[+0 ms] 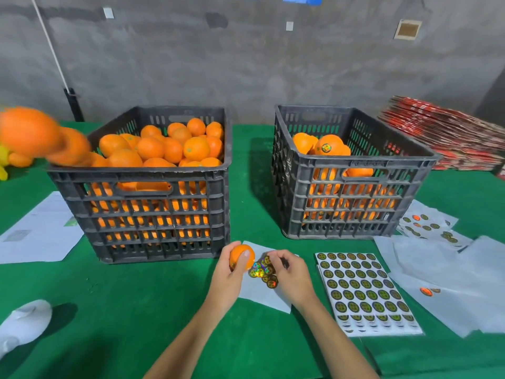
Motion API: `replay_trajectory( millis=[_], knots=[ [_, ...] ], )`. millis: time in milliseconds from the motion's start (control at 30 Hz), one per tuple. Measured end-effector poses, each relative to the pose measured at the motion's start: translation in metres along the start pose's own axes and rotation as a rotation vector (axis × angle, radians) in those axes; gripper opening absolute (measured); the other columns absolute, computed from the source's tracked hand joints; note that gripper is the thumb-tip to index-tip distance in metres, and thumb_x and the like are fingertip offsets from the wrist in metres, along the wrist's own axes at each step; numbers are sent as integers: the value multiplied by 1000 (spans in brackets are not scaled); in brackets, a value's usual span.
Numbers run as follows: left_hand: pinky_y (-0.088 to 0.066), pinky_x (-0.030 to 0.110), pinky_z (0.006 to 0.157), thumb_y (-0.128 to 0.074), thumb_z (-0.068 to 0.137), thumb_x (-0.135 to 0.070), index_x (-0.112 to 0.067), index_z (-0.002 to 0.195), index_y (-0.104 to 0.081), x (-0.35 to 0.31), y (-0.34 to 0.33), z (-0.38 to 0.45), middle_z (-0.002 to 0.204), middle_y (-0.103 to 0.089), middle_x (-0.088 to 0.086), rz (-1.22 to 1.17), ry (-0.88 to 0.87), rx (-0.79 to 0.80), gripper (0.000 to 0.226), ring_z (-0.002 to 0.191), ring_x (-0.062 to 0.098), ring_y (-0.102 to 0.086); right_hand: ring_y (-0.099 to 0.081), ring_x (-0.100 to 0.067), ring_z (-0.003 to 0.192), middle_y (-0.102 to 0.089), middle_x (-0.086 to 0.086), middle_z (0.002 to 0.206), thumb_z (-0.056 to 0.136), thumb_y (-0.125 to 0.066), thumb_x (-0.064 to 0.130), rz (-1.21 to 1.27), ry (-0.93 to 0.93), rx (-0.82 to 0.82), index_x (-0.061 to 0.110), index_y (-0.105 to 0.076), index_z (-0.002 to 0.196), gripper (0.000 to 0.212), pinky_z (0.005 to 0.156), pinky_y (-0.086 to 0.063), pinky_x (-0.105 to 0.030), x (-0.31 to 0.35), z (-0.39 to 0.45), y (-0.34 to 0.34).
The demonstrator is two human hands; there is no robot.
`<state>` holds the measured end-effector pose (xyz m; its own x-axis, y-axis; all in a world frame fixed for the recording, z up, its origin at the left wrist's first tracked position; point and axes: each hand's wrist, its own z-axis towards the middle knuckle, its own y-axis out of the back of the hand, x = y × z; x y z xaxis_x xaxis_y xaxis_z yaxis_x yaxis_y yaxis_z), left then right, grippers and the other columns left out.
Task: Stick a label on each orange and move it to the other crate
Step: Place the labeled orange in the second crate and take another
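Motion-blurred oranges at the left edge; label sheet partly hidden under both hands.

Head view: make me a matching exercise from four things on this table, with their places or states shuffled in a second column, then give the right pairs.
Things
1. left crate
2. right crate
3. full label sheet
4. held orange

Places or states
A. flat on the green cloth, right of the hands
B. gripped in the left hand
C. heaped to the rim with oranges
D. partly filled, a labelled orange on top

Pairs: 1-C, 2-D, 3-A, 4-B
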<state>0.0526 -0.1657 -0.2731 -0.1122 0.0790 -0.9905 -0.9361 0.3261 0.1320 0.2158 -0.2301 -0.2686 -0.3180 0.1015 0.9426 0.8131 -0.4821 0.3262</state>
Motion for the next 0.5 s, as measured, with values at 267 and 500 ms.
replay_trajectory(
  millis=[267, 500],
  knots=[
    [-53, 24, 71, -49, 83, -53, -37, 92, -71, -23, 4, -7, 94, -66, -16, 213, -128, -22, 29, 84, 2, -62, -64, 6, 99, -72, 15, 108, 105, -55, 23, -79, 14, 28, 20, -77, 108, 22, 82, -45, -6, 5, 2, 3],
    [-64, 38, 65, -51, 83, -61, -55, 80, -71, -28, 2, -13, 79, -71, -28, 437, -12, 298, 20, 62, 7, -72, -68, -1, 91, -75, 11, 97, 96, -67, 10, -5, -7, 35, 19, -76, 92, 13, 84, -53, -19, 5, 1, 5]
  ],
)
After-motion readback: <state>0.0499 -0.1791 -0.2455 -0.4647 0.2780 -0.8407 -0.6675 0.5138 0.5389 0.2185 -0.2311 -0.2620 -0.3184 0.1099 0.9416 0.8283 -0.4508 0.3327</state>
